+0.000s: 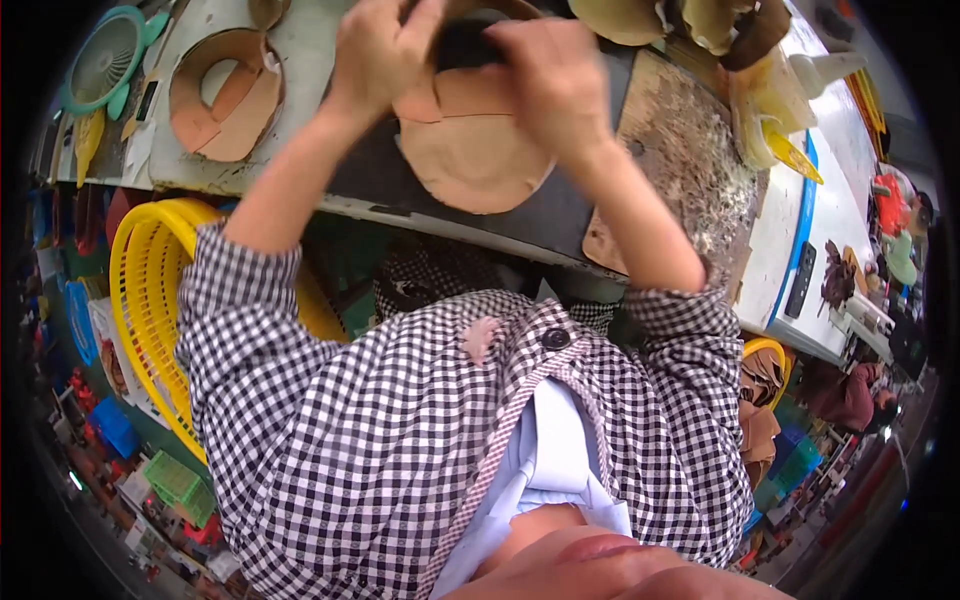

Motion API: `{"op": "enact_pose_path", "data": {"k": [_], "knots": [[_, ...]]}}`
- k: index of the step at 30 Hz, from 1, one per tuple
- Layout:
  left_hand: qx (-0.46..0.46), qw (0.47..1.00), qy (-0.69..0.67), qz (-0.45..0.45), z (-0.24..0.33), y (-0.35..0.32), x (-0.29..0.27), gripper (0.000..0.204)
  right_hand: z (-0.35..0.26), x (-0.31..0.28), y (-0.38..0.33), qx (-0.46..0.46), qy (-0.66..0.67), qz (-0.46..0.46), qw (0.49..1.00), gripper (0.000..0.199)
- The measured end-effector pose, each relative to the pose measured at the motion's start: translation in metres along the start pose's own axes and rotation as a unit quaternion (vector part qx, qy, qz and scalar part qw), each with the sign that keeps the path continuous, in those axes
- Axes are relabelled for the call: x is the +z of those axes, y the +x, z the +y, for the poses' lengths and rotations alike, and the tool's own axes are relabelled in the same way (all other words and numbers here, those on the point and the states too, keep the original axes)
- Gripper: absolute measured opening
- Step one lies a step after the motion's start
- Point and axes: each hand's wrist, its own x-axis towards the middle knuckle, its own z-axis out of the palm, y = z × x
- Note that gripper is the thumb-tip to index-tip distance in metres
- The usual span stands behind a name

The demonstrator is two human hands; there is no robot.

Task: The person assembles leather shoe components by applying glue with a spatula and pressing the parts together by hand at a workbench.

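- Workpiece: a tan, round-edged leather-like piece lies flat on a dark mat; it forms the clock-face centre, with 12 at the top.
- Strip: an orange-tan strip crosses the workpiece at 12 o'clock, below a dark opening.
- Left hand: at 11 o'clock, over the workpiece's upper edge. Thumb and fingers are partly bent; the fingertips are not clearly visible, so whether they pinch cannot be told.
- Right hand: at 1 o'clock, over the opposite edge. Fingers are curled inward and motion-blurred; whether they grip the edge cannot be told.
- Scuffed board: at 3 o'clock, beside the mat.
- Second tan piece: between 9 and 10 o'clock, on the table.
- Yellow basket: at 8 o'clock, below table level.
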Motion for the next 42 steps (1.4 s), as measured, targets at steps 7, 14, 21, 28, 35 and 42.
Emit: {"op": "enact_pose_path", "data": {"k": [7, 14, 21, 28, 35, 42], "knots": [[0.161, 0.909, 0.378, -0.075, -0.116, -0.001, 0.015, 0.039, -0.070, 0.032, -0.025, 0.042, 0.056, -0.337, 0.939, 0.104], [0.116, 0.898, 0.418, -0.074, -0.092, -0.008, 0.010, 0.036, -0.098, 0.006, -0.022, -0.074, 0.154, -0.425, 0.889, 0.111], [0.003, 0.945, 0.318, 0.080, -0.077, -0.043, -0.134, 0.038, -0.072, -0.058, -0.026, 0.188, 0.466, -0.345, 0.793, 0.070], [-0.277, 0.877, 0.374, 0.120, -0.225, -0.052, -0.200, 0.057, -0.074, -0.040, 0.000, 0.146, 0.450, -0.456, 0.754, 0.038], [0.037, 0.826, 0.544, 0.143, -0.171, 0.028, -0.163, 0.059, -0.051, -0.036, -0.020, 0.295, 0.438, -0.345, 0.776, 0.031], [-0.040, 0.909, 0.412, 0.050, -0.127, 0.067, -0.083, 0.031, -0.040, -0.047, -0.002, 0.228, 0.389, -0.330, 0.830, 0.032]]}}
